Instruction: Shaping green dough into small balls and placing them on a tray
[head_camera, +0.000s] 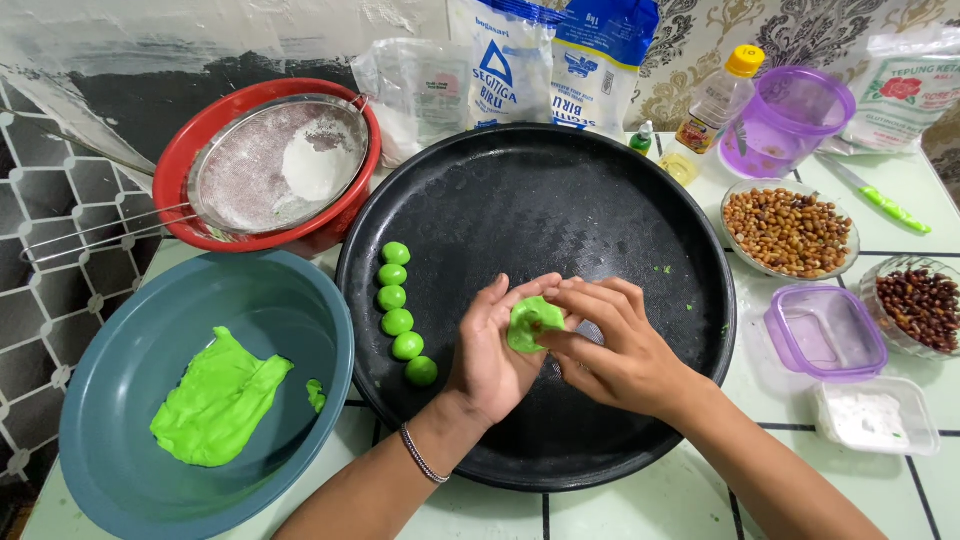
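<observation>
Flattened disc of soft green dough (533, 322) cupped in left hand (492, 350), right hand (610, 345) fingertips pinching its edge, over round black metal tray (560, 190)

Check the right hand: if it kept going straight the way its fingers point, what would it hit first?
The right hand points left; its fingers already touch the flattened green dough piece cupped in the left hand, so it likely meets that first.
</observation>
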